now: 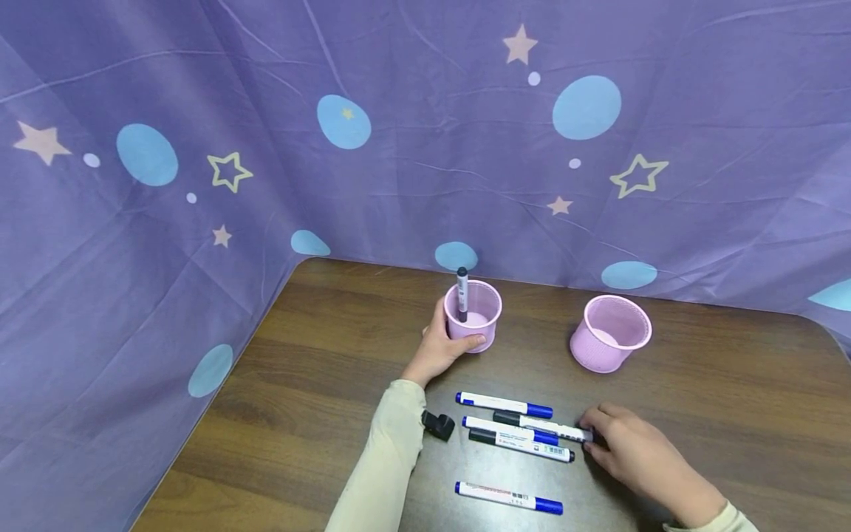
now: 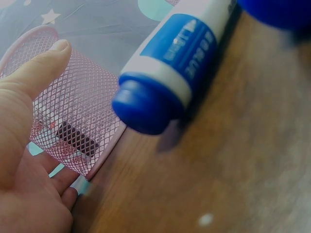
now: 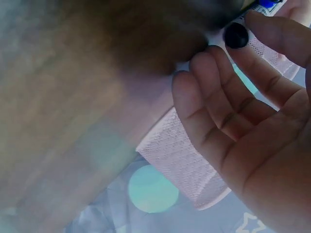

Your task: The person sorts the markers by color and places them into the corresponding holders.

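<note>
Fingers of the right hand (image 1: 630, 452) seem to pinch a black-capped white marker (image 1: 550, 426) by one end. The left hand (image 1: 437, 352) grips a round pink mesh cup (image 1: 488, 337) with a black-ended white marker (image 1: 462, 294) inside. Near them on the brown wood table (image 1: 319, 332) lie three blue-capped white markers (image 1: 495, 402) and another black-capped one (image 1: 518, 443). Farther back, a second pink mesh cup (image 1: 598, 353) stands.
</note>
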Demonstrator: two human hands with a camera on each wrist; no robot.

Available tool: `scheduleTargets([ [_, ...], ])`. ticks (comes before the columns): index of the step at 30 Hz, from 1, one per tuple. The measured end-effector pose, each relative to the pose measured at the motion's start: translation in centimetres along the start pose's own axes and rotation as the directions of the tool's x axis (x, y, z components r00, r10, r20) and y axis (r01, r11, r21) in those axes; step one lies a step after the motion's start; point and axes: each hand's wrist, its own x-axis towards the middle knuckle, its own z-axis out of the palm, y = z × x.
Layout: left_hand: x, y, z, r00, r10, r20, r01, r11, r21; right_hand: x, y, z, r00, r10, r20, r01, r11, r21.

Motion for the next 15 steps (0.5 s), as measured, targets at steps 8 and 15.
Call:
scheduleTargets([
  [8,-0.1,-0.2,0.1,1.000,0.003,0.003,-0.003,1.000,0.000,-0.2,-4.6,0.0,0.988,-0.124,-0.088,0.119,0.991,-0.066],
  [15,-0.1,0.0,-0.1,1.000,0.009,0.003,-0.009,1.000,-0.002,-0.4,-8.2,2.6,0.910,-0.415,-0.020,0.414,0.909,-0.041],
])
